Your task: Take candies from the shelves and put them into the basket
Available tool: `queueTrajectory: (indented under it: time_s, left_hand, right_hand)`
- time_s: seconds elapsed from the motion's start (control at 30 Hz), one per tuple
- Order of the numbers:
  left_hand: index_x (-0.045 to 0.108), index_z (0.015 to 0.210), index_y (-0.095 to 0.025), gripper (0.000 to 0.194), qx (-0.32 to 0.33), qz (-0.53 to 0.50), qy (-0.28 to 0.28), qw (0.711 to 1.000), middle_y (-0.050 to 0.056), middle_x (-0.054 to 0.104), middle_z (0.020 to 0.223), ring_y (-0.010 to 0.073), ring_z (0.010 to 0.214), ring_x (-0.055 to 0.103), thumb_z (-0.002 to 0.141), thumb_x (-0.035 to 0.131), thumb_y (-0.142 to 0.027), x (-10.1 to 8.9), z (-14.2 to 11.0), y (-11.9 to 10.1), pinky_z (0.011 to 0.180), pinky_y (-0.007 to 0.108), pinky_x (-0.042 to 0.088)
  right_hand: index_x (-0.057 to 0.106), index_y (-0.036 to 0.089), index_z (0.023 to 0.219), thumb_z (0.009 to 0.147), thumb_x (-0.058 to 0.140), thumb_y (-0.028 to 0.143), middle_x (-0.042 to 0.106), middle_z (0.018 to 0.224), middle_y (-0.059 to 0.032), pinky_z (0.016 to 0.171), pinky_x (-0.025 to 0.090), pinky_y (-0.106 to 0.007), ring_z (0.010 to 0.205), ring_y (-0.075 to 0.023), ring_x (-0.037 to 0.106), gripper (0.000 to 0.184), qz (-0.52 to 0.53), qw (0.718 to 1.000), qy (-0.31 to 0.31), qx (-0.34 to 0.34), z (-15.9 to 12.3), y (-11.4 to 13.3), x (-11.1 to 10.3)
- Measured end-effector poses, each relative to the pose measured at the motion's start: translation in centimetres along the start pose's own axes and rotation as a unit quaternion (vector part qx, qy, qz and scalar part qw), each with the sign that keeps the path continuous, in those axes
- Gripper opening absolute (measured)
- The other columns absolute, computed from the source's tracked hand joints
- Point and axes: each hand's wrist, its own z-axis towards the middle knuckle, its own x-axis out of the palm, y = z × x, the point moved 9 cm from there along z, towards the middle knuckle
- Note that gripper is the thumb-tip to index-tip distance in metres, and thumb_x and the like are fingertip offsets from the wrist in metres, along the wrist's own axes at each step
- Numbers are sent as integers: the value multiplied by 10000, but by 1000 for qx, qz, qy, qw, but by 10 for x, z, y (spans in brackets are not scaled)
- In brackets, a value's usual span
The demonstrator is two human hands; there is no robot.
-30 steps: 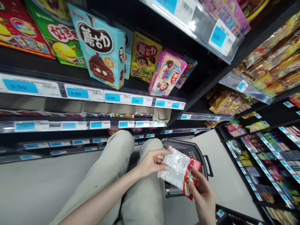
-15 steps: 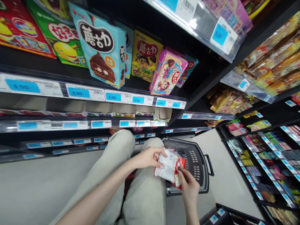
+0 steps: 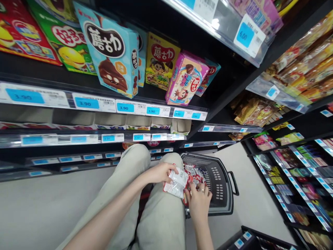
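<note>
A white-and-red plastic snack packet [image 3: 176,185] is held above my right knee, its printed label and barcode turned upward. My left hand [image 3: 161,173] is closed on its left side, thumb and fingers on the top edge. On the red end, my right hand [image 3: 199,199] has its fingers curled and the thumb against the packet; a ring shows on one finger. Part of the red end is hidden by these fingers. Just beyond, several red and silver packets [image 3: 199,173] lie in a dark grey shopping basket [image 3: 220,203] on the floor.
Close in front stands a black shelf with a light-blue snack box [image 3: 109,52], a yellow box [image 3: 160,59] and a pink box [image 3: 186,80] above price labels. Open cartons [image 3: 137,121] line the shelf below. More stocked shelves [image 3: 299,170] stand to the right across the pale floor.
The packet and my left hand have moved slightly left. My right hand has also shifted left and up, its fingers bent more over the packet's red end. More packets in the basket now show.
</note>
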Motion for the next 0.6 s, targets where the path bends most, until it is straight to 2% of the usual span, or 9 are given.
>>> queueTrajectory:
  time_s: [0.07, 0.13, 0.23, 0.33, 0.5, 0.6]
  left_hand:
    - [635, 994, -193, 426, 1, 6, -5, 1000, -66, 486, 594, 100, 487, 481, 570, 673, -191, -1, -1, -4, 466, 183, 338]
    - [633, 997, -189, 425, -2, 9, -7, 1000, -63, 484, 599, 101, 495, 483, 573, 669, -184, -1, -2, -6, 468, 183, 341]
    - [627, 1008, -189, 431, -3, 17, -5, 1000, -59, 502, 622, 102, 512, 493, 579, 660, -170, 0, -1, -7, 483, 183, 349]
    - [626, 1006, -181, 429, 0, 27, -7, 1000, -56, 515, 628, 104, 528, 492, 579, 664, -170, -1, -1, -7, 498, 184, 354]
    - [610, 1017, -161, 436, -8, 11, -2, 1000, -55, 529, 624, 112, 526, 501, 582, 650, -151, -1, -3, -8, 505, 193, 367]
    - [615, 1008, -167, 430, 0, 33, -6, 999, -55, 544, 619, 113, 549, 505, 581, 632, -121, -3, -4, -10, 507, 187, 348]
  right_hand:
    - [632, 217, 1017, 849, 523, 420, 592, 913, -139, 755, 374, -483, 818, -300, 517, 285, -3, 996, -75, -57, 3, 8, -12]
    - [607, 160, 1056, 879, 485, 390, 585, 935, -142, 758, 397, -424, 816, -262, 509, 315, 35, 983, -106, -149, 7, 21, -18]
    - [549, 108, 1114, 880, 497, 366, 578, 948, -134, 708, 428, -342, 827, -236, 515, 352, 63, 965, -44, -251, 18, 41, -13]
    - [505, 132, 1156, 871, 530, 333, 575, 936, -108, 645, 439, -309, 825, -228, 530, 349, 31, 960, 31, -277, 29, 52, -5]
    - [528, 111, 1066, 861, 473, 123, 591, 932, -121, 675, 447, -333, 834, -245, 546, 212, -47, 936, 56, -345, 28, 71, -9]
    - [535, 132, 986, 850, 453, 95, 597, 878, -106, 676, 439, -343, 799, -248, 557, 163, -52, 934, 84, -343, 28, 76, -10]
